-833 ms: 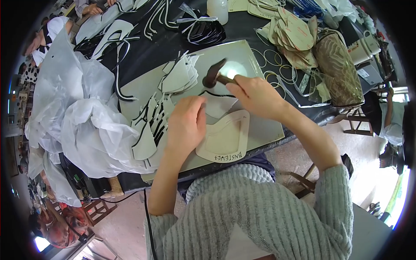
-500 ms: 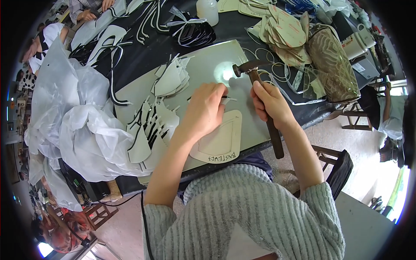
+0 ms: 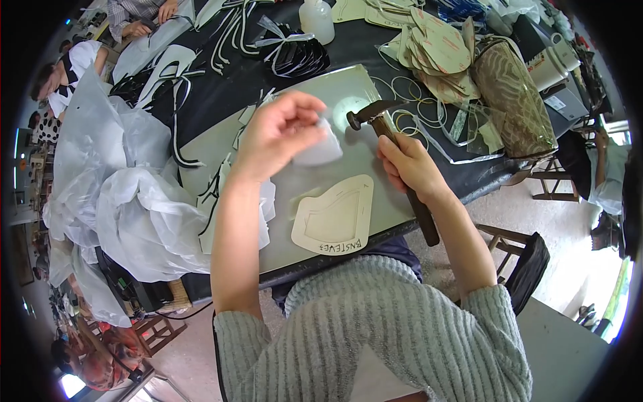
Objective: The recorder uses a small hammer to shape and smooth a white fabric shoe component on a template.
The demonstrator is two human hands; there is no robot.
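Observation:
My right hand [image 3: 410,167] is closed around the handle of a hammer [image 3: 422,213], its metal head raised over the grey board [image 3: 365,151]. My left hand [image 3: 276,134] is lifted over the board's left half, somewhat blurred. Its thumb lies against a small pale cut piece [image 3: 320,153], also blurred, which seems pinched there. Below, near the board's front edge, lies a cream card template [image 3: 331,218] with an inner outline and handwriting. Pale cut pieces with dark edges [image 3: 266,211] lie partly behind my left hand and forearm.
Crumpled translucent plastic sheeting [image 3: 140,208] fills the left. Elastic loops [image 3: 408,100], stacked cream card pieces [image 3: 435,50] and a patterned pouch [image 3: 512,104] lie at right. A white bottle [image 3: 317,21] stands at the back. A co-worker's hands [image 3: 151,23] are at far left.
My left hand has moved left and up from near the hammer head, its fingers looser, with the pale piece now showing by its thumb. The hammer has shifted slightly left.

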